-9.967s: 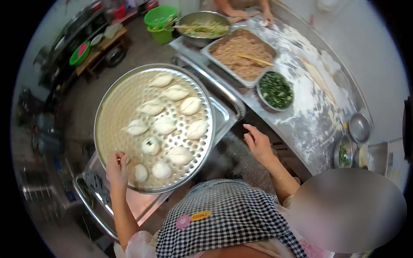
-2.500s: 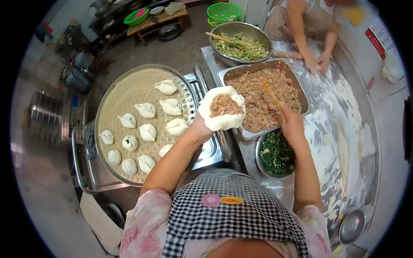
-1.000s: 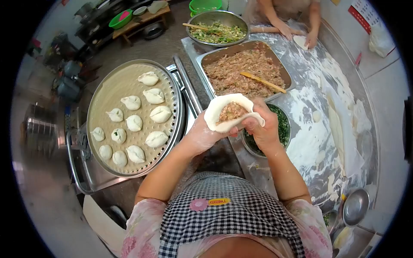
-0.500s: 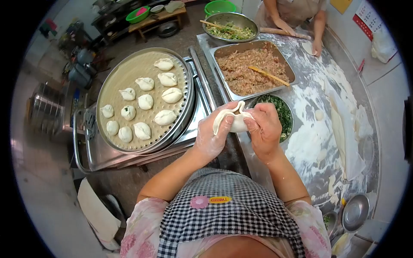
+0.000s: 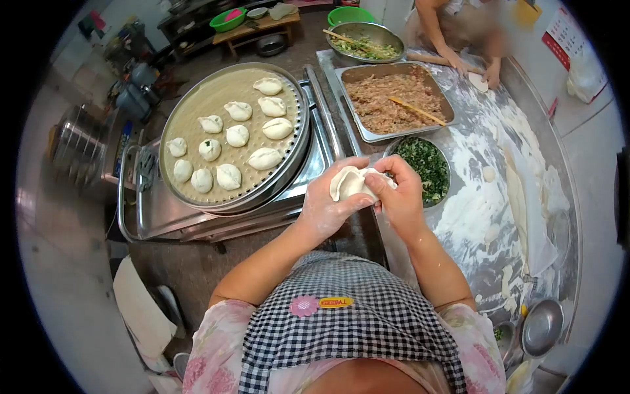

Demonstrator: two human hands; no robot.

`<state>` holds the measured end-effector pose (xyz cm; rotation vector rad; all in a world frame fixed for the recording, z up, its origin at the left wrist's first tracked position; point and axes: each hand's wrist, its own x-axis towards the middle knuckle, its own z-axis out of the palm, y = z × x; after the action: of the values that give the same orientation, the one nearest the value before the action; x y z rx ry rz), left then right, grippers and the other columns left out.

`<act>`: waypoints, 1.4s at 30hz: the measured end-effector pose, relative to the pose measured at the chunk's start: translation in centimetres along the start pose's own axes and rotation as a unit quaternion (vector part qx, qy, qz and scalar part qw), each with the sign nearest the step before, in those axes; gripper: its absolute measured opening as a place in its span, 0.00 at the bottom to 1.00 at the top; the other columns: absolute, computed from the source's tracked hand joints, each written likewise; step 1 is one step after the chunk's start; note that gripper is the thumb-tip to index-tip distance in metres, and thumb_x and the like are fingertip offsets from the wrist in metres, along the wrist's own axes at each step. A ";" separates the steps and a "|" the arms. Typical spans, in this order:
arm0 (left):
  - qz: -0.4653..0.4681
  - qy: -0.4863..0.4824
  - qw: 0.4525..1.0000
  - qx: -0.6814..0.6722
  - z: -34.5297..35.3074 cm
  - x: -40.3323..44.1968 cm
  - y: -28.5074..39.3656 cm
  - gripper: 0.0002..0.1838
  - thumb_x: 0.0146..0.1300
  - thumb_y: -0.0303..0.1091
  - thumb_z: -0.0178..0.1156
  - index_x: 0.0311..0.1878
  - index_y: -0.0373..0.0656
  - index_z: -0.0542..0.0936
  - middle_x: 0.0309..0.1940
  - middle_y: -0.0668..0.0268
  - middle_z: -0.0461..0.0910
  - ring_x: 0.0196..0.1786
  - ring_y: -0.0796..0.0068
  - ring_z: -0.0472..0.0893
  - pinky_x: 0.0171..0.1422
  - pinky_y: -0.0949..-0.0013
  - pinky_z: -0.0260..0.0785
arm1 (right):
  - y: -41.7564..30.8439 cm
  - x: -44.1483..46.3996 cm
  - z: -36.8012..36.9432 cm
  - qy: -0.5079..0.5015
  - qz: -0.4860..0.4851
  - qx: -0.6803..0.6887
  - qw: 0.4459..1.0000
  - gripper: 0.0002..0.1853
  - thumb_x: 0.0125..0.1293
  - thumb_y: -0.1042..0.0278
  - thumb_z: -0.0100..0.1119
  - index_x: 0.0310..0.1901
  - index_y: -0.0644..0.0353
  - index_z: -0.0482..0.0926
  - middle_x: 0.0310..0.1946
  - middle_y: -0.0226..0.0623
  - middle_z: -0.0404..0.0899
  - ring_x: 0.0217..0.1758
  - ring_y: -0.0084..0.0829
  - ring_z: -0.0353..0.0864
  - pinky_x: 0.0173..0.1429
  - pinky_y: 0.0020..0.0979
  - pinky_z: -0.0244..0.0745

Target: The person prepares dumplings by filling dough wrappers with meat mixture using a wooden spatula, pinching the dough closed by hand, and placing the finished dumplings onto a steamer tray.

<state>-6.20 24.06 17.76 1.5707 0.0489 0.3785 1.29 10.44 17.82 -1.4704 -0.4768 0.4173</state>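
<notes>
A white dough dumpling (image 5: 350, 184) sits between my two hands, in front of my chest. My left hand (image 5: 321, 205) cups it from the left with its thumb across the near side. With thumb and fingers, my right hand (image 5: 401, 196) pinches the dough edge on the right. Whether filling is inside cannot be seen now. Just beyond my right hand stands a bowl of chopped greens (image 5: 425, 169). To the left, a round perforated steamer tray (image 5: 190, 108) bears several shaped dumplings (image 5: 237, 136).
A steel pan of minced filling (image 5: 374, 136) with a wooden stick lies ahead, a bowl of chopped vegetables (image 5: 398, 52) behind it. Flour and dough pieces cover the right worktop (image 5: 462, 217). At the far right, another person's hands (image 5: 491, 75) work with a rolling pin (image 5: 436, 60) and dough.
The dough's open, raised edge has been drawn closer together, and my fingers have shifted over it. My view has turned slightly left, so the surroundings sit further right.
</notes>
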 end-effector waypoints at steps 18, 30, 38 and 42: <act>-0.467 -0.009 0.881 -0.080 -5.9 -8.0 -5.8 0.22 0.67 0.47 0.52 0.44 0.34 0.80 0.37 0.59 0.81 0.38 0.73 0.78 0.43 0.68 0.72 | 13.7 -4.3 5.3 -0.285 0.333 0.093 0.894 0.16 0.72 0.63 0.43 0.50 0.66 0.75 0.42 0.38 0.78 0.42 0.26 0.77 0.46 0.27 0.74; -0.214 0.050 0.961 0.170 -15.5 -3.3 -7.9 0.23 0.68 0.48 0.44 0.42 0.38 0.79 0.35 0.48 0.80 0.39 0.52 0.80 0.47 0.61 0.69 | 11.0 6.2 14.1 -0.286 0.023 -0.123 0.950 0.18 0.73 0.60 0.44 0.50 0.68 0.75 0.40 0.32 0.78 0.42 0.18 0.71 0.48 0.21 0.66; -0.200 0.175 0.935 0.234 -37.2 5.3 -7.9 0.22 0.69 0.50 0.43 0.48 0.40 0.74 0.43 0.55 0.76 0.42 0.63 0.77 0.46 0.62 0.70 | 10.0 20.1 29.6 -0.218 0.225 0.118 0.943 0.16 0.72 0.60 0.46 0.46 0.66 0.75 0.36 0.36 0.78 0.36 0.25 0.78 0.37 0.24 0.73; -0.197 0.257 0.928 0.186 -48.1 7.8 -6.6 0.23 0.67 0.50 0.49 0.51 0.38 0.74 0.44 0.56 0.78 0.42 0.67 0.78 0.46 0.68 0.70 | 9.9 27.6 38.1 -0.210 0.132 0.046 0.968 0.14 0.70 0.62 0.47 0.43 0.66 0.76 0.35 0.38 0.79 0.39 0.31 0.81 0.41 0.30 0.75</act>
<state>-10.41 72.74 12.41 1.7429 0.8747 0.4708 3.93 57.94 10.88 -1.3603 -0.5893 0.9627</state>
